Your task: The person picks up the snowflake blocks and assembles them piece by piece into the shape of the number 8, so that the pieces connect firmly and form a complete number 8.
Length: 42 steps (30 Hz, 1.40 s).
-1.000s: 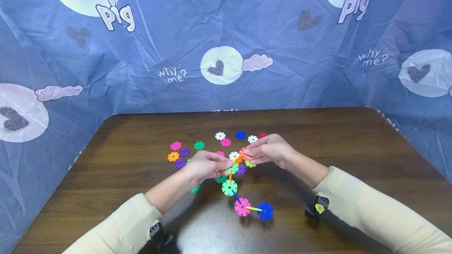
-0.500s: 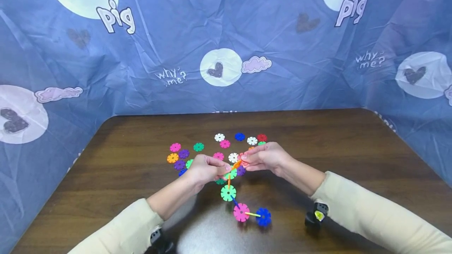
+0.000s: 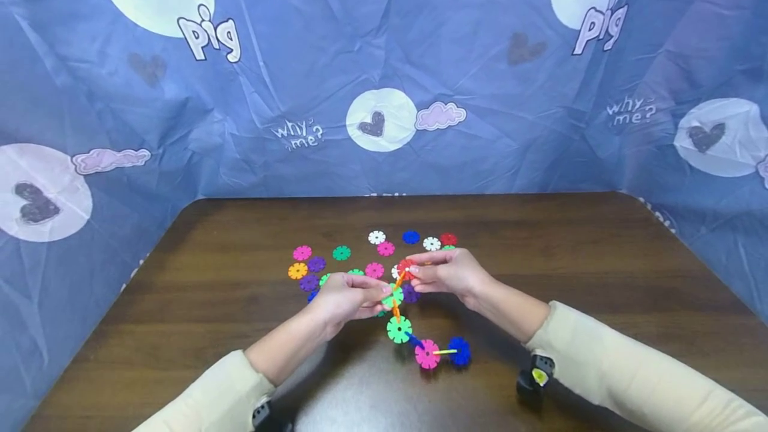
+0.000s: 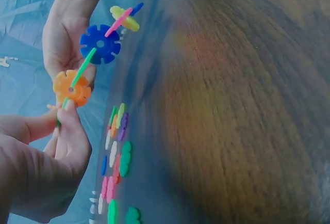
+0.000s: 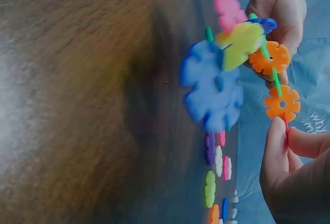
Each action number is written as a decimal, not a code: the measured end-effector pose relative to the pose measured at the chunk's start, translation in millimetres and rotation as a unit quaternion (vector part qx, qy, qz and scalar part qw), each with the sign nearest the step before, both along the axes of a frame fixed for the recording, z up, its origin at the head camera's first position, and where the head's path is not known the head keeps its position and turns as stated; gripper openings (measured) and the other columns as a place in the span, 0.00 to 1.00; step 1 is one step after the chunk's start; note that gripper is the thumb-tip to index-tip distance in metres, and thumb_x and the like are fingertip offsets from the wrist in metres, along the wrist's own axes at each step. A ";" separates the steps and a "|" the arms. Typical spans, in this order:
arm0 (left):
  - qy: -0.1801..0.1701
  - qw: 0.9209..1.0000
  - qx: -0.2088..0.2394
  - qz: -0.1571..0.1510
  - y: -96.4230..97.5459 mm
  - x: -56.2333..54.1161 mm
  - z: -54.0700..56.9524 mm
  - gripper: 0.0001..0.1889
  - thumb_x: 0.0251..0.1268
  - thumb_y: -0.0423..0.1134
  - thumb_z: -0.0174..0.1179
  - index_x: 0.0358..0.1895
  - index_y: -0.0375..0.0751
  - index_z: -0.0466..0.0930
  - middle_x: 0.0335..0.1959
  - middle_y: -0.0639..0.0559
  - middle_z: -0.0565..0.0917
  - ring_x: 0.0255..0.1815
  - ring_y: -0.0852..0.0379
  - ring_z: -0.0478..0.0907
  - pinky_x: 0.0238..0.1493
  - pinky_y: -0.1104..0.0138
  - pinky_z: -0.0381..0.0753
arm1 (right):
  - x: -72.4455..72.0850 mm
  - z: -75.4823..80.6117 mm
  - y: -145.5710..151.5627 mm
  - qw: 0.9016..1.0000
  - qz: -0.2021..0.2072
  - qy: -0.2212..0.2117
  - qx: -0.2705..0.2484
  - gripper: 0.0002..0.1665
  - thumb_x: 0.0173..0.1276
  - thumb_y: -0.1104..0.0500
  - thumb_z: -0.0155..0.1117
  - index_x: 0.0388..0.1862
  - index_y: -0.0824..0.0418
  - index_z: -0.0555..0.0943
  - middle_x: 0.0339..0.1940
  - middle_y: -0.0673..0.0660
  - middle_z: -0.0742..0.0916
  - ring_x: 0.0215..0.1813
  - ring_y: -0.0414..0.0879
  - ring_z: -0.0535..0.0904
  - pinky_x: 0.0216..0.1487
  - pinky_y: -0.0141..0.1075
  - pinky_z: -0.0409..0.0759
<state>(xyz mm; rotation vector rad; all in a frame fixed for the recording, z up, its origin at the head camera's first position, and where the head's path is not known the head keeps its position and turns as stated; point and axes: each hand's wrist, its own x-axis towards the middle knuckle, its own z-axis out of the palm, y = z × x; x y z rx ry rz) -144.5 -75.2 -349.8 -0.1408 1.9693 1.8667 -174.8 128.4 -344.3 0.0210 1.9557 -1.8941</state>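
A chain of slotted plastic discs, like flower-shaped snowflake pieces, hangs between both hands above the table. My left hand (image 3: 348,300) pinches a light green disc (image 3: 394,297) between thumb and fingers. My right hand (image 3: 455,279) pinches a red disc (image 3: 405,268) at the upper end, joined to an orange disc (image 3: 399,281). Below the left hand follow a second orange disc (image 3: 396,312), another light green disc (image 3: 399,329), a blue one seen edge-on, a pink disc (image 3: 427,355), a yellow disc (image 3: 445,352) and a blue disc (image 3: 460,352) at the free end.
Several loose discs lie behind the hands, among them a pink disc (image 3: 303,253), an orange disc (image 3: 297,271), a white disc (image 3: 377,237) and a dark green disc (image 3: 341,253). The brown wooden table (image 3: 210,252) ends at a blue printed cloth (image 3: 510,165).
The right hand has come slightly nearer and left with the red disc, which now shows more of its face. The chain's free end has swung a little right. Both hands keep their pinch.
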 end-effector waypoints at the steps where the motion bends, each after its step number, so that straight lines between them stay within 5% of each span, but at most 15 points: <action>1: -0.002 1.000 0.003 -0.008 -0.5 -0.2 0.0 0.14 0.63 0.33 0.63 0.48 0.26 0.81 0.28 0.52 0.87 0.27 0.63 0.83 0.42 0.70 0.87 | -0.7 0.5 -0.2 1.000 0.001 -0.003 -0.003 0.23 0.66 0.68 0.62 0.59 0.75 0.75 0.33 0.56 0.90 0.33 0.42 0.87 0.44 0.37 0.87; 7: 0.002 0.999 -0.019 -0.040 -1.8 -2.7 1.6 0.16 0.62 0.37 0.64 0.49 0.27 0.81 0.30 0.53 0.87 0.28 0.62 0.84 0.44 0.67 0.87 | -2.8 4.3 -1.3 1.000 0.000 -0.021 0.013 0.22 0.65 0.67 0.63 0.56 0.76 0.75 0.29 0.52 0.89 0.31 0.41 0.87 0.43 0.37 0.87; 17: 0.017 1.000 -0.014 0.000 10.1 -13.1 5.6 0.15 0.61 0.38 0.65 0.46 0.31 0.82 0.36 0.45 0.89 0.35 0.61 0.86 0.47 0.65 0.87 | -1.0 7.4 0.7 0.999 0.019 -0.028 0.008 0.22 0.66 0.67 0.62 0.56 0.77 0.75 0.27 0.52 0.89 0.30 0.40 0.86 0.40 0.34 0.87; 32: 0.004 1.000 -0.019 0.007 19.0 -17.5 3.7 0.09 0.59 0.29 0.65 0.42 0.29 0.84 0.32 0.46 0.88 0.30 0.60 0.85 0.50 0.61 0.85 | -1.5 4.7 1.9 0.996 0.066 -0.049 0.021 0.21 0.67 0.66 0.61 0.57 0.77 0.75 0.30 0.54 0.89 0.32 0.42 0.87 0.40 0.33 0.87; 38: 0.000 1.000 -0.012 0.004 18.0 -18.0 2.4 0.11 0.59 0.29 0.65 0.44 0.28 0.83 0.29 0.49 0.87 0.27 0.62 0.83 0.48 0.64 0.86 | -15.6 3.9 13.1 0.993 0.092 -0.029 0.064 0.23 0.70 0.61 0.59 0.58 0.77 0.73 0.34 0.57 0.89 0.35 0.43 0.87 0.44 0.37 0.87; 42: -0.005 1.000 -0.006 -0.004 17.2 -19.1 1.5 0.12 0.58 0.29 0.65 0.45 0.28 0.83 0.25 0.53 0.86 0.26 0.63 0.83 0.44 0.67 0.87 | -35.6 5.2 26.9 0.991 0.057 0.017 0.116 0.24 0.71 0.61 0.59 0.58 0.77 0.73 0.42 0.66 0.88 0.36 0.43 0.87 0.43 0.36 0.87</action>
